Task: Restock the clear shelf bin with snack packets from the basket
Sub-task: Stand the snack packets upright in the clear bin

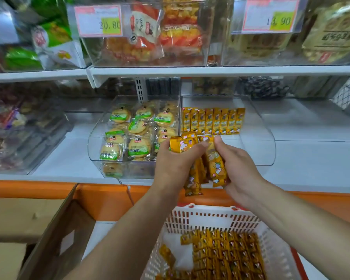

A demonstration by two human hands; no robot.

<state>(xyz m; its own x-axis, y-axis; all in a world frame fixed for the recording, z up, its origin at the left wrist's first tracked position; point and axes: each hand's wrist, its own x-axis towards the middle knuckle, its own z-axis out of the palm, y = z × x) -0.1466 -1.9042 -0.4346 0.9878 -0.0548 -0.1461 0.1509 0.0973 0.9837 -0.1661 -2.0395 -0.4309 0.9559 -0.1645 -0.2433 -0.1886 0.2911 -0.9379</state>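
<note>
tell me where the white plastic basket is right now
The white slotted plastic basket sits at the bottom of the head view, right of centre, below the orange shelf edge, with a brown cardboard box on its left.

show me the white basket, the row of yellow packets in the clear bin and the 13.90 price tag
white basket (214, 220): head view, slotted back wall
row of yellow packets (212, 121): head view, middle of the row
13.90 price tag (271, 15): head view, centre of the label

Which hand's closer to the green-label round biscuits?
Left. The left hand is beside the green-label round biscuits, at their right edge; the right hand is farther right, in front of the row of yellow packets.
</note>
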